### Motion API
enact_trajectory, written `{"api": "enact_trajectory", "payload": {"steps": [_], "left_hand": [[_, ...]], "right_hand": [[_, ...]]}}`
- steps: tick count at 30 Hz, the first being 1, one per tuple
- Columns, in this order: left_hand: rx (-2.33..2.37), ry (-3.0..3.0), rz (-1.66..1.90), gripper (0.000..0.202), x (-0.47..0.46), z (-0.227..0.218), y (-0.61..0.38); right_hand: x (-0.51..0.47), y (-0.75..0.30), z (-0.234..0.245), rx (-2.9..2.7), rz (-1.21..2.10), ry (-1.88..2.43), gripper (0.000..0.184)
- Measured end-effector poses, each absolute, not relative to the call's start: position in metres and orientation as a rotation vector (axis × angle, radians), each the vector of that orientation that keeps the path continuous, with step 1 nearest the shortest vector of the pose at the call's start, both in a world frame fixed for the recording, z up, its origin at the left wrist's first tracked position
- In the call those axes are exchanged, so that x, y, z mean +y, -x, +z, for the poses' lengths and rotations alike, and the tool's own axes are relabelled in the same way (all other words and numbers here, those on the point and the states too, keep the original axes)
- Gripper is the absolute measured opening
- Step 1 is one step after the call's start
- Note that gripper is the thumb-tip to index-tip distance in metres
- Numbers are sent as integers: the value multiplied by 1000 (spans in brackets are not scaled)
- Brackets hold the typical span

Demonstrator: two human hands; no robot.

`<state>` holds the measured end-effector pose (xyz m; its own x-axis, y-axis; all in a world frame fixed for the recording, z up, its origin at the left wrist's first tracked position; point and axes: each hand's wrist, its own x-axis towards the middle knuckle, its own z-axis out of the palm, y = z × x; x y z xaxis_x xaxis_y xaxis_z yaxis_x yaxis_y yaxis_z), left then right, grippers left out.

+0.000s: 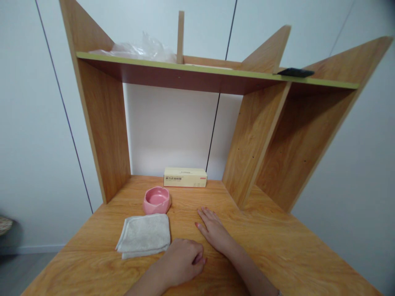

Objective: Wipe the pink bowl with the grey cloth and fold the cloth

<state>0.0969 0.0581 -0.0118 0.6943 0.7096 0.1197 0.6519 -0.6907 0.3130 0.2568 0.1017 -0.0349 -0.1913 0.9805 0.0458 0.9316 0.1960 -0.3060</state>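
My left hand (185, 261) rests on the wooden desk as a loose fist, with no object showing in it. Just left of it lies a folded light-grey cloth (145, 233), its right corner close to my knuckles. My right hand (213, 231) lies flat on the desk, palm down and fingers stretched forward, holding nothing. A pink faceted bowl (157, 205) stands behind the cloth; its visible inside looks bare. Against the wall at the back sits a cream cling film box (185, 177) with dark printed characters.
The wooden desk (271, 242) carries a hutch with a left side panel (105, 135) and a right divider (257, 139). On its upper shelf (210, 72) are a clear plastic bag (145, 48) and a flat black object (296, 72).
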Motion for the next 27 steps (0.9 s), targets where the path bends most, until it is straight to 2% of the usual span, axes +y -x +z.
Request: {"api": "enact_trajectory", "payload": {"steps": [27], "left_hand": [[1107,-2670,334,17,58,-14,-98]], "right_hand": [[102,-257,-35,-2246,308,1830,57]]}}
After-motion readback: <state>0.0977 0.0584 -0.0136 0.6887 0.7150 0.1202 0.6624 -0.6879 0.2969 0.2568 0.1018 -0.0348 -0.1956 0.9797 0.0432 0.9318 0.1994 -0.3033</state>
